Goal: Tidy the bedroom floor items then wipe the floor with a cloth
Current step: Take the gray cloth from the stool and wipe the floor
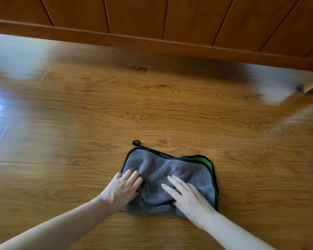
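A grey cloth (pixel 163 168) with black edging, a green underside and a small black hanging loop lies on the wooden floor (pixel 98 114) in front of me. My left hand (pixel 122 189) presses flat on the cloth's left part, fingers straight and together. My right hand (pixel 185 193) presses flat on its right part with fingers spread. The cloth is bunched into folds between the two hands.
A brown wooden panelled piece of furniture (pixel 152 20) with a base rail runs across the far side. At the right a small grey pad (pixel 300 88) sits under its corner. Bright window glare lies on the floor at left and right.
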